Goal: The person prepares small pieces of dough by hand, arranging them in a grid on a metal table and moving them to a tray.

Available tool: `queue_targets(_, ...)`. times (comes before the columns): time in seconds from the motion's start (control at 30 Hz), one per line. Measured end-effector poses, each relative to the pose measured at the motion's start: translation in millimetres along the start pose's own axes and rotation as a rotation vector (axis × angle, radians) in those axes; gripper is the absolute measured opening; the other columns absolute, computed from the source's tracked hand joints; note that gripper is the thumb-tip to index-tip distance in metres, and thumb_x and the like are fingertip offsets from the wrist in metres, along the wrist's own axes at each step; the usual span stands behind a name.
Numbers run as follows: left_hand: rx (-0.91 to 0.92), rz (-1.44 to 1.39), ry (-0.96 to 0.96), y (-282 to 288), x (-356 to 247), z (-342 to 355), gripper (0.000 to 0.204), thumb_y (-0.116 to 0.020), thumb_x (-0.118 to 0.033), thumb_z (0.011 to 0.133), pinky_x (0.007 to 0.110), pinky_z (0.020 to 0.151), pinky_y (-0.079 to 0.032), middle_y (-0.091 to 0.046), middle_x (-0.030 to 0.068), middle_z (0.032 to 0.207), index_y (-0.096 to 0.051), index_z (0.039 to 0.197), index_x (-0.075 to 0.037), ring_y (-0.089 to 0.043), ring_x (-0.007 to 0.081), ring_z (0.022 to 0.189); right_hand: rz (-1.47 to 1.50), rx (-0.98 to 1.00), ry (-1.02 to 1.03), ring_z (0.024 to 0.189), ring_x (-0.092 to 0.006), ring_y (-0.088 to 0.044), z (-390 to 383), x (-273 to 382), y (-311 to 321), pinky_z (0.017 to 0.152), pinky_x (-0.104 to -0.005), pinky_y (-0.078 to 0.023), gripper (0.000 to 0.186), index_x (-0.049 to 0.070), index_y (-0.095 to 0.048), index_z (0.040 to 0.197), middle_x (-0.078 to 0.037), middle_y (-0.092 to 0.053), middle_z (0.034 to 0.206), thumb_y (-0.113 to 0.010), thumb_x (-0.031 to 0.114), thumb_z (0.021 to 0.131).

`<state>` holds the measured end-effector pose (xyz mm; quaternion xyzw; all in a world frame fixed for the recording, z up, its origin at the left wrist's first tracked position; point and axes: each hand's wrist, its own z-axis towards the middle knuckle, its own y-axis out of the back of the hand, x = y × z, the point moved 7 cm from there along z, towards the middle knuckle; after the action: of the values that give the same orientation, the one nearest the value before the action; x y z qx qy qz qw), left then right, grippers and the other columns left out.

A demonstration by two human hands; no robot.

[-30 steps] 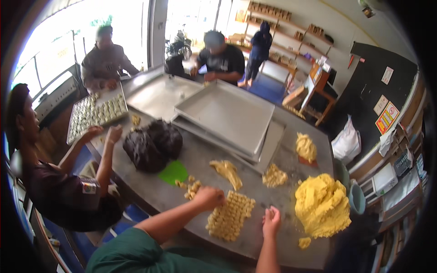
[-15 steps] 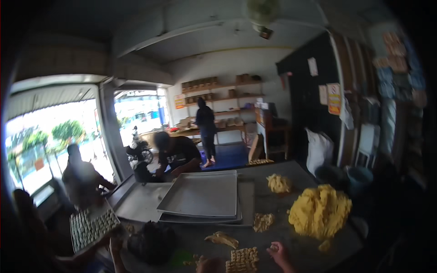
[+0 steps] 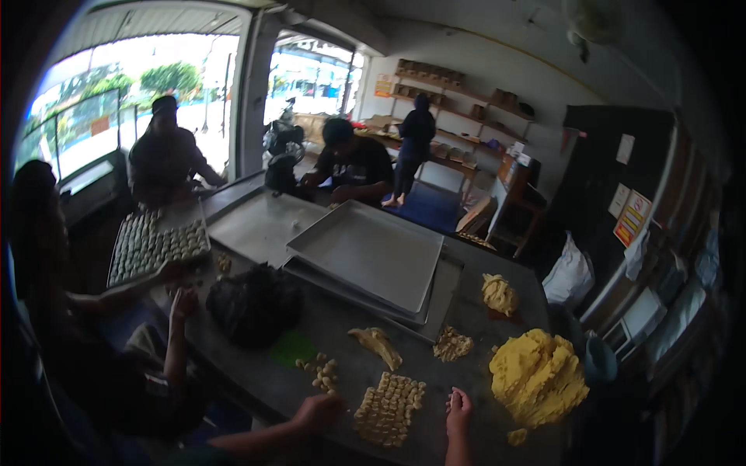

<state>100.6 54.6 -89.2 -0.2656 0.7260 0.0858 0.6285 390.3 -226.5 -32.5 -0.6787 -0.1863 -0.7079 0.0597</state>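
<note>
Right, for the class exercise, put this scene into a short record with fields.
Left hand: nearest the small dough balls; grip unclear
Right hand: between the dough rows and yellow mound; grip unclear
Surface: grey table
Beyond the hands: stacked metal trays
Left side: dark mound beside a flat green piece
Others: four people in view

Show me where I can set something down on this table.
Top tray of the stack: bare inside. Table: a patch between your right hand and the big yellow dough mound, and another between the dark mound and the dough strip. Crowded: around your left hand, with loose dough pieces and the block of small pieces.
</note>
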Motion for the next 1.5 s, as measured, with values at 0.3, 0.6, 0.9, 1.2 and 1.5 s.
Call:
queue_targets(0.3, -0.305, 0.595, -0.527, -6.0, -113.4, -47.5, 0.028, -0.083, -0.013, 0.081, 0.033, 0.075, -0.056, -0.071, 0.0095, 0.092, -0.071, 0.106, -0.006, -0.071, 0.0217, 0.081, 0.003, -0.015, 0.068, 0.068, -0.0089, -0.053, -2.4, 13.2, -23.1, 0.063, -0.0255, -0.045, 0.025, 0.005, -0.064, 0.113, 0.001, -0.059, 0.082, -0.060, 0.028, 0.103)
queue_targets(0.6, -0.182, 0.360, -0.339, -18.6, -96.2, -38.2, 0.018, -0.056, 0.002, 0.099, 0.030, 0.080, -0.059, -0.072, 0.0168, 0.113, -0.067, 0.113, 0.002, -0.073, 0.0187, 0.093, -0.348, 0.006, 0.371, 0.098, -0.0261, -0.069, -4.3, 68.1, -56.0, 0.083, -0.0369, -0.055, 0.024, 0.005, -0.065, 0.114, -0.013, -0.069, 0.101, -0.070, 0.011, 0.091)
queue_targets(0.9, -0.176, 0.487, -0.435, -33.9, -120.8, -37.4, 0.023, -0.069, 0.003, 0.091, 0.032, 0.090, -0.059, -0.065, 0.0170, 0.131, -0.066, 0.114, 0.000, -0.068, 0.0214, 0.110, -0.907, 0.191, 0.423, 0.103, -0.0311, -0.064, 7.6, 88.0, -109.1, 0.084, -0.0448, -0.052, 0.013, 0.009, -0.066, 0.100, -0.007, -0.069, 0.107, -0.066, 0.021, 0.094)
queue_targets(1.2, -0.172, 0.584, -0.497, -18.3, -114.8, -18.7, 0.021, -0.066, 0.004, 0.088, 0.041, 0.097, -0.054, -0.068, 0.0133, 0.125, -0.068, 0.108, -0.003, -0.065, 0.0306, 0.116, -0.724, 0.125, 0.405, 0.099, -0.0316, -0.065, -1.9, 80.3, -89.0, 0.084, -0.0415, -0.053, 0.014, 0.007, -0.066, 0.106, -0.012, -0.067, 0.104, -0.065, 0.017, 0.096)
queue_targets(1.5, -0.071, 1.386, -0.584, -73.3, -140.1, 24.0, 0.024, -0.065, -0.030, 0.093, 0.059, 0.120, -0.014, -0.070, -0.0046, 0.122, -0.074, 0.113, -0.020, -0.047, 0.0244, 0.137, -0.670, -0.009, 0.531, 0.100, -0.0315, -0.065, 6.5, 77.3, -83.8, 0.086, -0.0436, -0.052, 0.011, 0.009, -0.068, 0.100, -0.013, -0.068, 0.102, -0.066, 0.018, 0.094)
